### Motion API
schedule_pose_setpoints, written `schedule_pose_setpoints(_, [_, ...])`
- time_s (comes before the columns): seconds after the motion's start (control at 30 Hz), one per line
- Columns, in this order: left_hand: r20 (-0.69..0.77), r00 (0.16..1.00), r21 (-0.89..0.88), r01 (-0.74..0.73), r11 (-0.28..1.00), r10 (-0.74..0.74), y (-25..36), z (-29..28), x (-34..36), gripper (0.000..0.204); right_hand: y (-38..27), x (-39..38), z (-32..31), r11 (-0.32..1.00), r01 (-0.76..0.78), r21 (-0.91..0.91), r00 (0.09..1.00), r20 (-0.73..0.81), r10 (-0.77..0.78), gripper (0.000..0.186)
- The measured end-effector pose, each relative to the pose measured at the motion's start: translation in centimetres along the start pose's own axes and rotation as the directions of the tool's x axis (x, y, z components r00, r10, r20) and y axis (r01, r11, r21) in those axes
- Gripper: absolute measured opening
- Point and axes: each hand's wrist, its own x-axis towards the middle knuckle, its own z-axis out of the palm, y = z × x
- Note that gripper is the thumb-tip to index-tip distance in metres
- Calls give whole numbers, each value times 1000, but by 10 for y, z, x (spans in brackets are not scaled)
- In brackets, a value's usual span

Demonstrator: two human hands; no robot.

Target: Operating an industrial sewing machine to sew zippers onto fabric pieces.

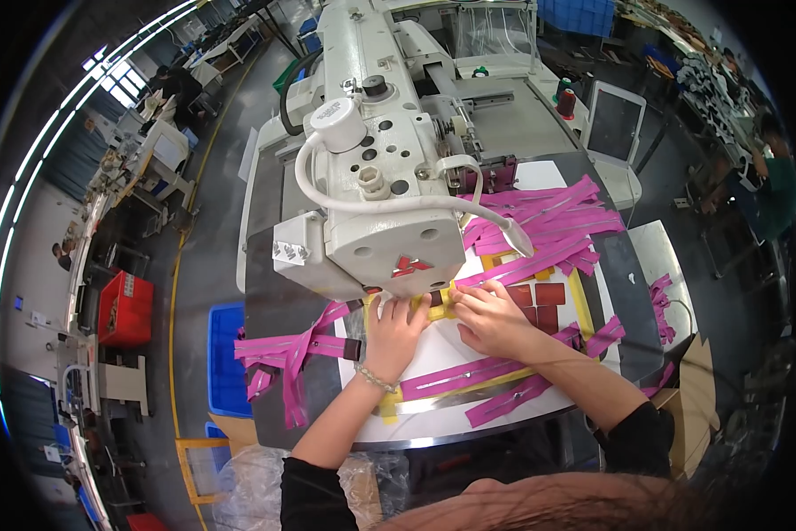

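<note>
Both hands work at a small yellow fixture (439, 311), just below the head of a white industrial sewing machine (394, 252). My left hand (393, 338) rests at the fixture's left end, fingers bent downward and slightly apart. My right hand (494, 320) is closed in a pinch at its right end; what lies between the fingertips is too small to make out. A dark reddish piece shows within the fixture. One magenta zipper strip (442, 380) lies under my right forearm, and another strip (504, 403) is nearer me. Several red-brown patches (550, 294) lie beyond my right wrist.
Magenta zippers (548, 217) are heaped at the right of the machine head, with more strips (302, 350) at the table's left edge. A blue bin (227, 358) stands left of the table. Thread cones (565, 103) stand behind. A cardboard box (695, 407) is at the right.
</note>
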Motion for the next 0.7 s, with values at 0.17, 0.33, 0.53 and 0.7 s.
schedule_pose_setpoints(0.17, [75, 996, -127, -40, 991, 50, -18, -4, 13, 48, 15, 2, 0, 998, 57, 34, 998, -6, -57, 24])
schedule_pose_setpoints(0.33, [519, 855, -402, 254, 880, -10, -59, -2, 36, 52, 23, 9, 0, 996, 76, 50, 997, -3, -76, 25])
schedule_pose_setpoints(0.53, [490, 865, -722, 332, 607, 110, -82, 32, 44, 51, 27, 11, 1, 994, 73, 76, 997, 15, -75, 29])
schedule_pose_setpoints(0.7, [285, 939, -650, 44, 758, 190, -81, 39, 53, 56, 32, 6, -2, 996, 76, 40, 997, -35, -75, 28])
